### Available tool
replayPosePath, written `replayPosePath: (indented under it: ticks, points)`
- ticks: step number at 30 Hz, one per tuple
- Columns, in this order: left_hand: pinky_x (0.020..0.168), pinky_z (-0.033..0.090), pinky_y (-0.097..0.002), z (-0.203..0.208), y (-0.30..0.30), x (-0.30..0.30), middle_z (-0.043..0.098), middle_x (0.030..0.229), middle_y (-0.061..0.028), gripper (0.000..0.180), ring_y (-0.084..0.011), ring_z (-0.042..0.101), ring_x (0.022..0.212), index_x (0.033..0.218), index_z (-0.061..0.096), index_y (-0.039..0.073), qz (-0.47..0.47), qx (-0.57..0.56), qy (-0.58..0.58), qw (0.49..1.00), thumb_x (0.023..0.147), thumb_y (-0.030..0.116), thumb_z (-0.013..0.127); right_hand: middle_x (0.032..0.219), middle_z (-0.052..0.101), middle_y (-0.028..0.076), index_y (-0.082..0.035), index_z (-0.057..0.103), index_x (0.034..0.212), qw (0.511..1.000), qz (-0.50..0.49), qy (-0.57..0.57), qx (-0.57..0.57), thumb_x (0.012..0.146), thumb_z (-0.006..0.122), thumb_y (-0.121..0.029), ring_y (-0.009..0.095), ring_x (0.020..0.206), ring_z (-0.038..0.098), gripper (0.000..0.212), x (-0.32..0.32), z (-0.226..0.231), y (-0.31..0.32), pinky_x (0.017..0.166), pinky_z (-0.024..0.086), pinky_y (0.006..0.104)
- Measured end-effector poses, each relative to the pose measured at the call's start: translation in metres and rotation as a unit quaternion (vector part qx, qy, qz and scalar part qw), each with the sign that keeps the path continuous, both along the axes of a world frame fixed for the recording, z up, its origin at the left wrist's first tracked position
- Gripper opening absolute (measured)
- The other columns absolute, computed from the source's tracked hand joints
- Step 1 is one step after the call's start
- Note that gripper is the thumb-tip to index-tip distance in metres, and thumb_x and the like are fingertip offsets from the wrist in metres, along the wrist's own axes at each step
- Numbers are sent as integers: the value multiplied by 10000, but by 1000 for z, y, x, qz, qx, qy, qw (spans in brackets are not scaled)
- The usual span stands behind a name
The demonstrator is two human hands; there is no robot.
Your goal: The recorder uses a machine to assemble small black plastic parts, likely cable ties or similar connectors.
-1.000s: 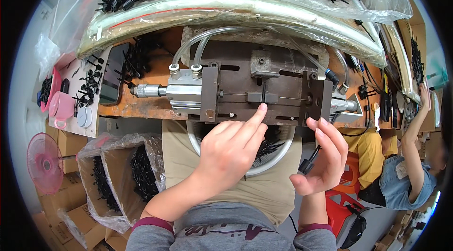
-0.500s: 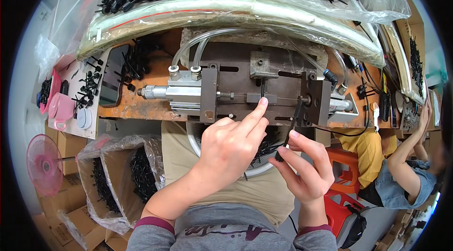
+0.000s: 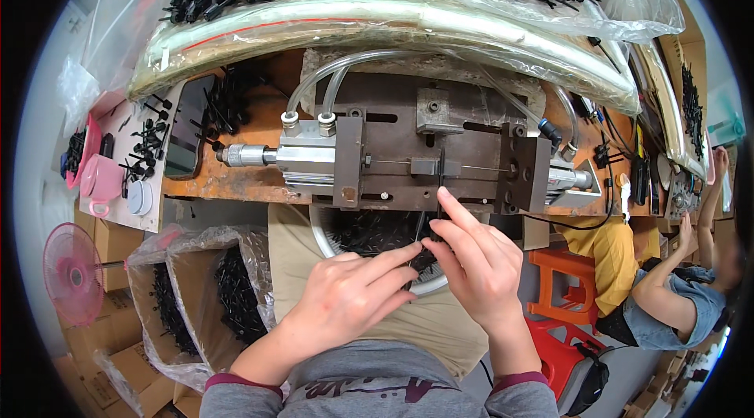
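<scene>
Cluttered orange bench (image 3: 236,182) | left hand (image 3: 345,300) dropped from press (image 3: 424,151), open | right hand (image 3: 479,261) pinching black pin (image 3: 418,231)

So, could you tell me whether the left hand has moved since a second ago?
Yes. The left hand has drawn down and back from the metal press fixture, toward the body; its fingertips now meet the right hand.

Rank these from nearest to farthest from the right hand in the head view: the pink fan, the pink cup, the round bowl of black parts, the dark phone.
From the right hand:
1. Round bowl, just left, under the fingers.
2. Dark phone, upper left on the bench.
3. Pink cup, farther left.
4. Pink fan, far left edge.
</scene>
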State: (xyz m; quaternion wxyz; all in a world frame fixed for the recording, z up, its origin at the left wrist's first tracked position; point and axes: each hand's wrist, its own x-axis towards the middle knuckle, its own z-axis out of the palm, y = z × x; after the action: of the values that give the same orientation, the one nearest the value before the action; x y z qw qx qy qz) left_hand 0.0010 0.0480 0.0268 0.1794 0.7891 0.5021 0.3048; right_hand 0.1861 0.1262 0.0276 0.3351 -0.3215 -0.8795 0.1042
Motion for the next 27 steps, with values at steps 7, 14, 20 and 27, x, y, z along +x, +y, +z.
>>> replayPosePath:
  ticks: [7,14,20,27]
  points:
    - [551,499,-273,0,-3,7,696,1048,-34,328,-172,633,605,990,700,90,-6,7,-18,1000,726,269,780,1153,675,109,-33,656,876,998,-40,-41,39,682,778,-68,168,555,577,232,-14,1,8,531,446,253]
    - [599,502,-272,-14,-4,11,673,1007,-46,292,-143,647,684,997,657,76,-53,20,-27,998,762,226,745,1164,673,83,-41,656,872,997,-46,-63,22,692,774,-89,161,528,557,220,-14,7,9,519,433,253]
    - [585,522,-279,-18,-4,13,706,922,-36,265,-172,679,698,953,694,73,-65,8,-34,997,760,244,756,1151,678,79,-43,659,875,995,-49,-81,30,689,769,-84,158,522,553,220,-15,10,7,523,446,255]
    - [581,529,-288,-28,-7,10,706,865,-36,228,-180,678,675,934,697,75,-85,15,-43,995,773,227,751,1049,700,102,-35,658,896,998,7,-61,-3,703,790,-106,162,570,605,245,-5,38,26,532,477,257]
